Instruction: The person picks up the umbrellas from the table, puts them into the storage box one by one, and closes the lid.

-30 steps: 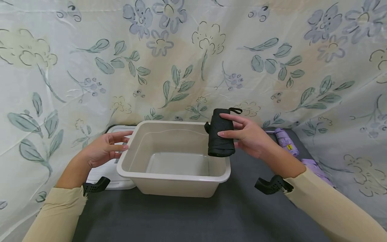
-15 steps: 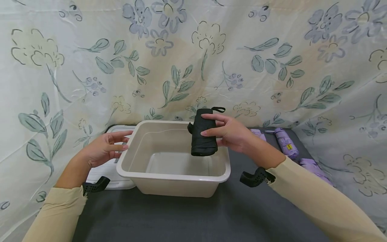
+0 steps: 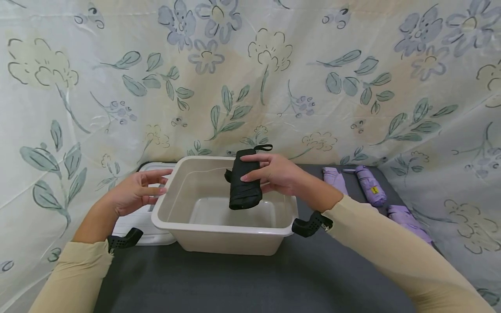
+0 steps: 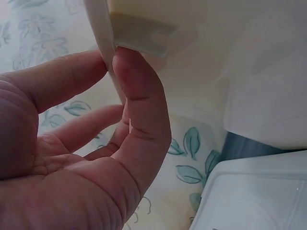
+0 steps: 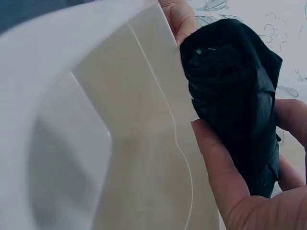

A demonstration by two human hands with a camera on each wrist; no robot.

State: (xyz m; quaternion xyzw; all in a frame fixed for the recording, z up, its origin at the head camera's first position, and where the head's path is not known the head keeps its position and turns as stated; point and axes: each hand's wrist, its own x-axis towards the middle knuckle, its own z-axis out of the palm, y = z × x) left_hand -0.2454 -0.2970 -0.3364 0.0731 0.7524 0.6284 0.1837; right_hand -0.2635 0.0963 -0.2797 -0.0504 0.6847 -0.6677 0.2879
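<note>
On the left, the left hand (image 3: 137,193) pinched the left rim of a beige bin (image 3: 231,241), beside a white lid (image 3: 142,222). Over the bin, the right hand (image 3: 275,174) gripped a black rolled bundle (image 3: 243,191); farther right lay purple rolled bundles (image 3: 371,187).

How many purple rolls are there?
3 clearly visible, right of the tub: left roll, middle roll and, lower in view, right roll. The right sleeve may hide more.

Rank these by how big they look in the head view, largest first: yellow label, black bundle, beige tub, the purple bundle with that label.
1. Beige tub
2. Black bundle, partly covered by the right hand
3. Purple bundle, slimmer and shorter
4. Yellow label
</note>
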